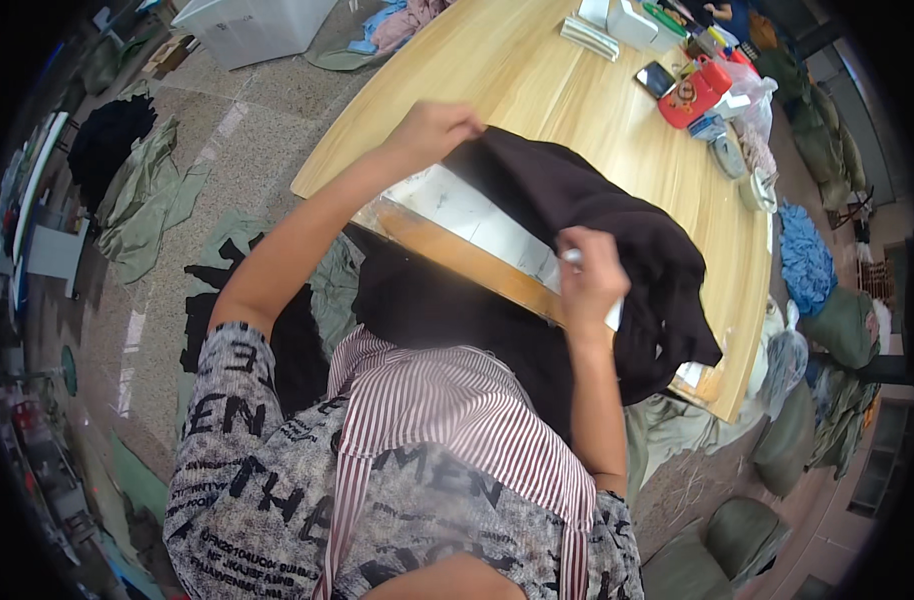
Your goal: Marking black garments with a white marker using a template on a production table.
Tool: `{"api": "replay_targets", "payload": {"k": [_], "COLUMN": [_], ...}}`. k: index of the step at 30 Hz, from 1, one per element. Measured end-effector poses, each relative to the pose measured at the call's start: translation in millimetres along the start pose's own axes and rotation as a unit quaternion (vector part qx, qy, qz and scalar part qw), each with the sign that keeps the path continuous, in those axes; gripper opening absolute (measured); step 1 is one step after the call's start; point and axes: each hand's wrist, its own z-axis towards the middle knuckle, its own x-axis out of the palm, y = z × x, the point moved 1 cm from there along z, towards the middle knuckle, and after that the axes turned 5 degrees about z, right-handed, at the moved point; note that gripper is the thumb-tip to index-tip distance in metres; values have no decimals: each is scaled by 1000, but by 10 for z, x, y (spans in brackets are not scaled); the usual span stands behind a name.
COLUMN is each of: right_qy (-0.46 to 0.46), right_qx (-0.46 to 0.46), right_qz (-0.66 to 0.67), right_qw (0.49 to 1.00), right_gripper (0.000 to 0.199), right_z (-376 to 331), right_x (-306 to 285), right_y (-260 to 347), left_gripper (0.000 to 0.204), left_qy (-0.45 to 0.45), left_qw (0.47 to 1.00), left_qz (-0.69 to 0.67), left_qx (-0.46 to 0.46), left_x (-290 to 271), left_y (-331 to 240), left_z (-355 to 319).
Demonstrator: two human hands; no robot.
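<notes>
A dark brown, nearly black cloth (617, 220) lies bunched over the near part of the wooden table. My left hand (432, 135) is closed, fingertips pinching the cloth's far left corner and lifting it a little. Just left of the cloth's near folds is my right hand (594, 280), its fingers closed on a small white object (574, 256) whose kind I cannot make out. Between my hands, a white sheet (477, 215) with faint lines shows on the tabletop along the near edge. More dark cloth (437, 300) hangs below that edge, in front of my striped apron (437, 390).
On the table's (417, 80) far right stand a red container (695, 95), a phone (656, 80), a tape roll (727, 157) and plastic bags. A white bin (252, 30) is at the far left. Garments (147, 200) lie on the floor; blue cloth (807, 260) is heaped at right.
</notes>
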Motion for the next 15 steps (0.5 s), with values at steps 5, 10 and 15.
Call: {"api": "replay_targets", "payload": {"k": [5,10,15], "right_qy": [53,116,142], "right_qx": [108,144,146], "right_qz": [-22,1,12], "right_qw": [992,983,979], "right_gripper": [27,25,27], "right_z": [-330,-370,-372], "right_x": [100,20,-2], "right_y": [-39,-122,-73], "left_gripper": [12,10,11], "left_qy": [22,-12,-42], "left_qw": [993,992,990], "left_qz": [-76,-103,-127], "left_qx": [-89,-69,-49], "left_x": [112,169,147], "left_y": [206,190,202], "left_z": [-577,-821,-886]}}
